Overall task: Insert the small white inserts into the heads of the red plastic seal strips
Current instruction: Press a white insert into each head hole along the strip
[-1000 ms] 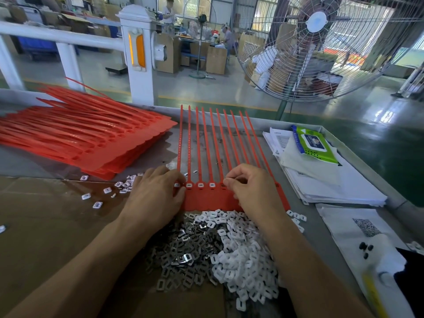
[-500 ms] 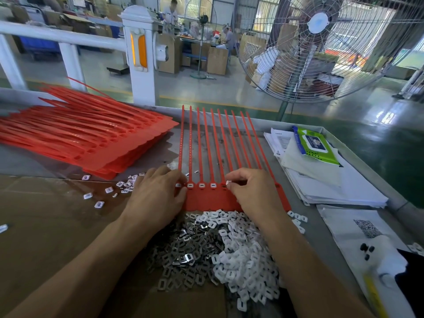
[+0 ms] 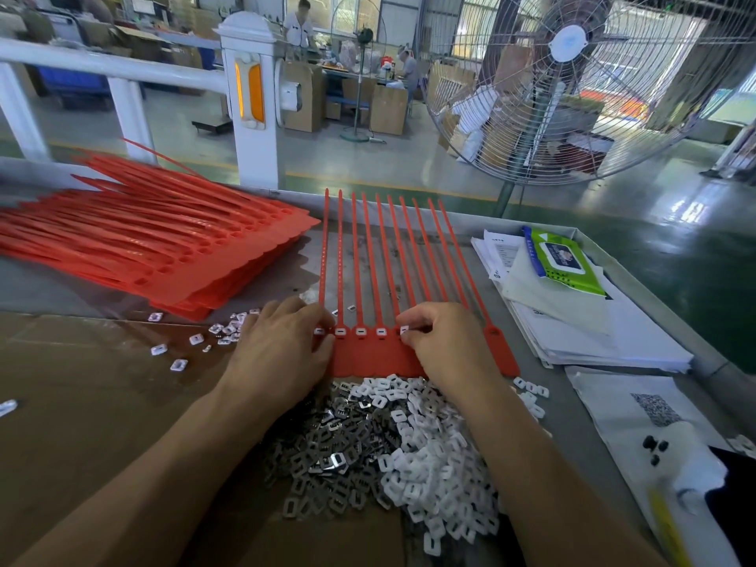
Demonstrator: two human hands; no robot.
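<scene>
On the grey worktable (image 3: 572, 407), a joined row of red seal strips (image 3: 370, 354) lies flat, tails fanning away from the person and heads side by side near the hands. 4 heads between the hands show a white insert seated (image 3: 360, 331). The right hand (image 3: 446, 345) sits over the right part of the row, its fingers curled, thumb and forefinger pinching a small white insert (image 3: 404, 330) down at the next head, directly under the fingertips. The left hand (image 3: 278, 354) rests on the left end of the row, fingers bent over the strip heads and pressing them to the table; whether it grips anything is not clear. Just nearer the person than the heads, touching the row's edge, lies a heap of loose white inserts (image 3: 425, 464) mixed on its left with grey metal clips (image 3: 327, 452). A few stray inserts (image 3: 196, 339) lie scattered to the left on brown cardboard (image 3: 82, 403). Behind them rests a stack of red strip sheets (image 3: 155, 247). To the right are papers (image 3: 593, 329) with a green wipes packet (image 3: 562, 259) on top. A large fan (image 3: 572, 83) stands beyond the table.
</scene>
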